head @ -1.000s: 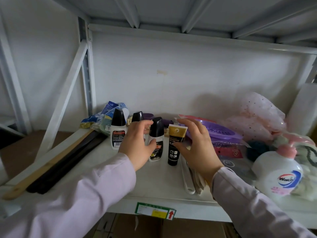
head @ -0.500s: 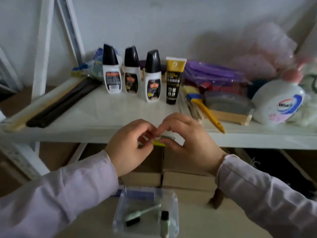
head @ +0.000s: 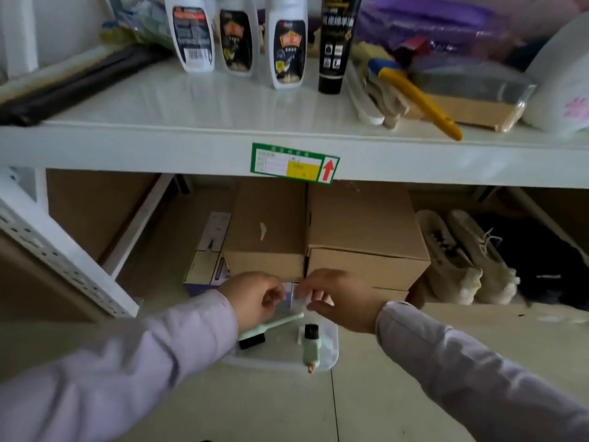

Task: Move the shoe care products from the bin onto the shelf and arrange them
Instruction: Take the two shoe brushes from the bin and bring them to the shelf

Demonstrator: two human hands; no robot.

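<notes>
Both hands hang low over the bin (head: 331, 346), a clear plastic tub on the floor in front of the shelf (head: 191, 145). The left hand (head: 255, 298) and right hand (head: 342, 299) are close together, fingers curled inward, tips nearly meeting above the bin's far edge. Something small and pale sits between the fingertips, but I cannot tell whether either hand grips it or whether it belongs to the bin.

Two products lie in the bin. A long brush (head: 277, 323) with a pale green handle runs from lower left to upper right, its dark bristle head at the left end, partly under the left wrist. A short brush (head: 310, 346) lies with its long axis toward and away from the camera, black bristles pointing to the shelf, pale body nearer, a small copper-coloured tip at the near end.

On the shelf, three white bottles (head: 288, 43) stand upright in a row, a black tube (head: 333, 49) upright just right of them. Farther right a yellow-handled brush (head: 417, 100) lies slanted, handle toward the front edge.
</notes>
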